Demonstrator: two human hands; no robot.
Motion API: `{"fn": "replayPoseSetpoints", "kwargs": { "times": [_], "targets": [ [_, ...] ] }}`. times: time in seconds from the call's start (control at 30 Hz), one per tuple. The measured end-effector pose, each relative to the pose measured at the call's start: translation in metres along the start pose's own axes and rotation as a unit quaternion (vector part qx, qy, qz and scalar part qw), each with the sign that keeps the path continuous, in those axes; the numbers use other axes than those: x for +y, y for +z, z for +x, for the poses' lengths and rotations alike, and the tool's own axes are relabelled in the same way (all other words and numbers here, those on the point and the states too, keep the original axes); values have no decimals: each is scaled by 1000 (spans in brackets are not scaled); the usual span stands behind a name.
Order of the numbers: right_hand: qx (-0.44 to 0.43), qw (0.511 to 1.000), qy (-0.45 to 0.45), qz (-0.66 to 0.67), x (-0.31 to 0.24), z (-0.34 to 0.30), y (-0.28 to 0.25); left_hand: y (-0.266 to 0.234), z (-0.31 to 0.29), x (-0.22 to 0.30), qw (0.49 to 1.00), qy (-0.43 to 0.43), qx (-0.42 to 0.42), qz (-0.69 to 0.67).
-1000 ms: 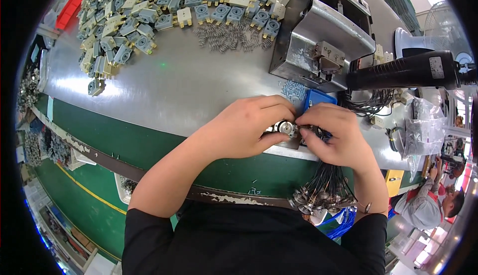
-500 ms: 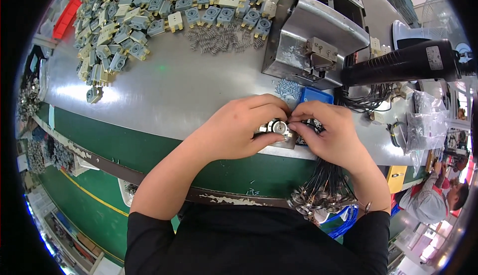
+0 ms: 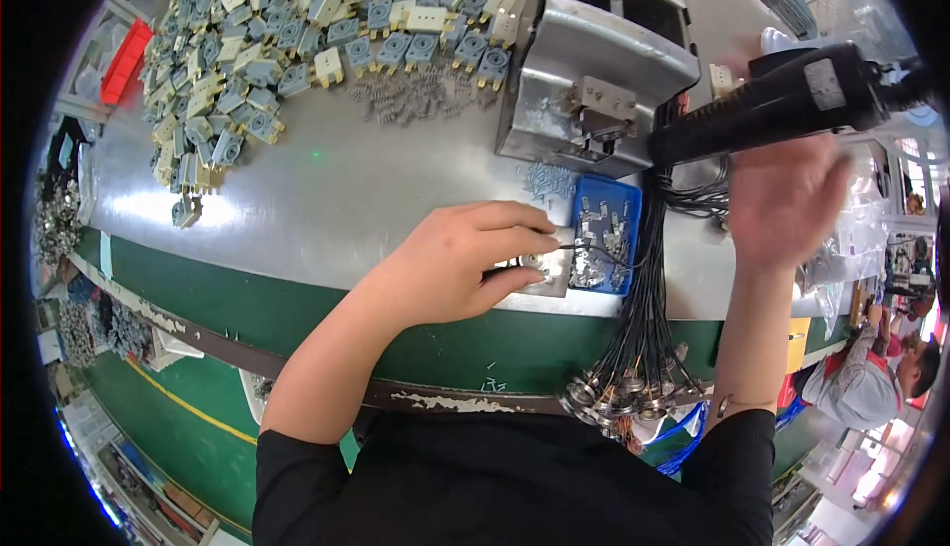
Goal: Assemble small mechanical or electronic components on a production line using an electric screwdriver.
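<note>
Across the benchtop (image 3: 336, 195), the right hand (image 3: 784, 205) reached the black tool (image 3: 772, 106).

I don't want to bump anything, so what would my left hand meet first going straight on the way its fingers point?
Probably the dark wire beside your left hand, then the blue tray of small metal parts, though heights are hard to judge.
</note>
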State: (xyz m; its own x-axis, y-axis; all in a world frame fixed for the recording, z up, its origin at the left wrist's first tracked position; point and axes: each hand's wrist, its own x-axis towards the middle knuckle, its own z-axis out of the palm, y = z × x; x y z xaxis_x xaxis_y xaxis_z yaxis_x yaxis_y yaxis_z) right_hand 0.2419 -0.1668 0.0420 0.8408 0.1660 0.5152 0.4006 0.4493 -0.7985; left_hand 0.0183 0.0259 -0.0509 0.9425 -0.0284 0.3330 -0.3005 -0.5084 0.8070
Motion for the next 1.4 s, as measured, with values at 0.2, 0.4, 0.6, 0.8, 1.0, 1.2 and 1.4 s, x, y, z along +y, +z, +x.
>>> {"fn": "replayPoseSetpoints", "kwargs": {
  "times": [0.2,0.4,0.6,0.8,1.0,1.2,1.4],
  "targets": [
    [-365,920,144,-16,4,19,23,1,-1,2,1000,-6,6,3],
    [-285,948,142,-10,0,19,83,0,-1,2,1000,-1,11,7],
    [-181,975,120,49,13,26,88,1,-1,-1,1000,4,10,4],
    [-150,981,122,8,16,24,90,0,-2,-3,1000,3,6,0],
    [-150,981,120,-4,16,22,91,0,-2,-4,1000,5,8,-1],
    [-161,978,134,22,16,21,88,1,0,-3,1000,6,9,-6],
    [-175,978,106,-25,13,16,96,0,-1,-3,1000,1,6,-7]
  ]
}}
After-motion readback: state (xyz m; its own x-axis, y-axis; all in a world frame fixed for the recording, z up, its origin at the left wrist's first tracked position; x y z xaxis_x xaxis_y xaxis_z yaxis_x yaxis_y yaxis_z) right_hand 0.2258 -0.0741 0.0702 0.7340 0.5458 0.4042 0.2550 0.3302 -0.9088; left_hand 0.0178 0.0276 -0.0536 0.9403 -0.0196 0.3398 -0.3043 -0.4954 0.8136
